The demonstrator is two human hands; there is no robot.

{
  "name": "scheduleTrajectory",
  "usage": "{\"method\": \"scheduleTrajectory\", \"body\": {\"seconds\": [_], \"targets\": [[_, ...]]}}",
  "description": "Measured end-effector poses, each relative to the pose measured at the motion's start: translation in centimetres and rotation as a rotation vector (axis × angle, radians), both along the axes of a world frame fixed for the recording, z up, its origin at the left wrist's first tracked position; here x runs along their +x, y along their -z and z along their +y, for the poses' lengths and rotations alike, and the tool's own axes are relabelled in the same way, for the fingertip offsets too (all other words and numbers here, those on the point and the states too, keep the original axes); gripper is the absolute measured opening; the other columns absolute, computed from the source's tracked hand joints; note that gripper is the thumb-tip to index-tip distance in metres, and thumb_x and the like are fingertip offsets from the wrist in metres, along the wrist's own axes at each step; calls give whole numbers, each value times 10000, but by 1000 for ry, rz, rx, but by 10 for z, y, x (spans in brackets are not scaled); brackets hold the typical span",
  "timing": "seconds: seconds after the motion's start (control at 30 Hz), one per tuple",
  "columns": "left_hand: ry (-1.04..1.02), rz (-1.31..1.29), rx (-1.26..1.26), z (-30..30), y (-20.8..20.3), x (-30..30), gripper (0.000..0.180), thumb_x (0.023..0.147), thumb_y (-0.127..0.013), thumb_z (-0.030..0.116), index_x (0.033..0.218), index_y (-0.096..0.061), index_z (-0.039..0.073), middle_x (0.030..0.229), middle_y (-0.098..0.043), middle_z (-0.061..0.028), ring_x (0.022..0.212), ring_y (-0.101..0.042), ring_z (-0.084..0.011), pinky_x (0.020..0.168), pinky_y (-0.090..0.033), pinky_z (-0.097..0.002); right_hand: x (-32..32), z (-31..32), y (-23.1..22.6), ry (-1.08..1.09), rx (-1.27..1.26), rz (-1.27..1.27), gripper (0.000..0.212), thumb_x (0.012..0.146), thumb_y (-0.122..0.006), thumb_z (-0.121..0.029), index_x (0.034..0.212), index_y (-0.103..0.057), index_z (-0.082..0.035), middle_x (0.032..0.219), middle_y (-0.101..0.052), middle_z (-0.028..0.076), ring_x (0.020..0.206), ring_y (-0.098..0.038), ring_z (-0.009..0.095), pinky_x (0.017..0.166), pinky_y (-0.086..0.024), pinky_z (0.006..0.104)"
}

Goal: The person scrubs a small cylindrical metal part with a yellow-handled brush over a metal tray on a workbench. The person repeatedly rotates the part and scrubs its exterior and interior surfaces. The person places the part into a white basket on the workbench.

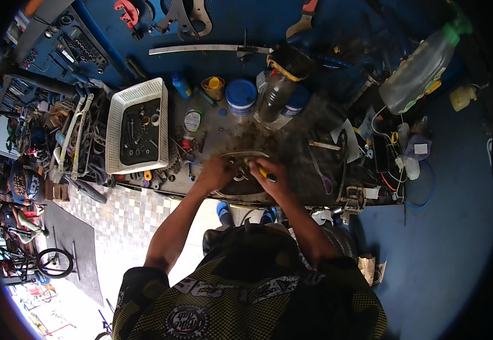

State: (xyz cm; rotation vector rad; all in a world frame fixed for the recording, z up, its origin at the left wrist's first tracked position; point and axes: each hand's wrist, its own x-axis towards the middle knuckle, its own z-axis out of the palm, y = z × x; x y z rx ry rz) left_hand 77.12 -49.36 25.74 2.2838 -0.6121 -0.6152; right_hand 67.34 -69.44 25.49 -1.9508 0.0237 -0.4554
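Both hands are close together over the dark worktop, near its front edge. My right hand (276, 177) is closed around a slim hand tool with a yellow-and-black handle (267, 174). The tool's tip points toward my left hand and is too small to make out. My left hand (217, 173) is closed, its fingertips at a small shiny metal part (239, 176) between the two hands. That part is partly hidden by the fingers. A thin, pale curved strip (249, 153) arcs behind the hands, and another curved edge shows in front of them.
A white perforated basket (112, 144) of metal parts stands at the left. Blue tubs (240, 96), a dark bottle (273, 102) and a small clear bottle (192, 120) stand behind. Purple-handled scissors (327, 185), a vise-like metal block (355, 198) and cables lie right. Tools hang on the blue wall.
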Motion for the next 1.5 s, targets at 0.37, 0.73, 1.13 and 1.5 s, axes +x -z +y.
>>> {"method": "scheduleTrajectory", "body": {"seconds": [0.37,0.73,1.13,1.5], "targets": [[-42,-6,31,1,2,-5,244,853,-720,253,1015,-828,105,927,-764,-212,914,-756,-379,842,-590,-454,1,1,-4,-90,-58,25,133,955,-765,-142,937,-712,-21,777,-688,128,678,-694,229,627,-526,341],[-99,-8,44,-4,-4,-14,247,871,-719,265,1020,-825,99,975,-759,-227,952,-743,-403,876,-591,-488,4,3,-1,-25,3,58,218,991,-741,-239,917,-696,-39,668,-621,77,607,-586,116,585,-478,299],[-190,6,84,-12,-21,-20,239,876,-703,249,996,-805,69,971,-750,-247,958,-739,-417,875,-586,-501,11,3,1,-34,-20,118,271,999,-723,-281,883,-670,-42,681,-606,91,597,-559,158,579,-475,341],[-166,21,111,-17,-20,-21,243,873,-711,259,1001,-810,78,989,-755,-240,973,-741,-412,904,-581,-487,13,-8,-4,54,182,248,219,992,-737,-253,922,-697,-49,697,-608,78,645,-580,133,623,-487,319]]}}
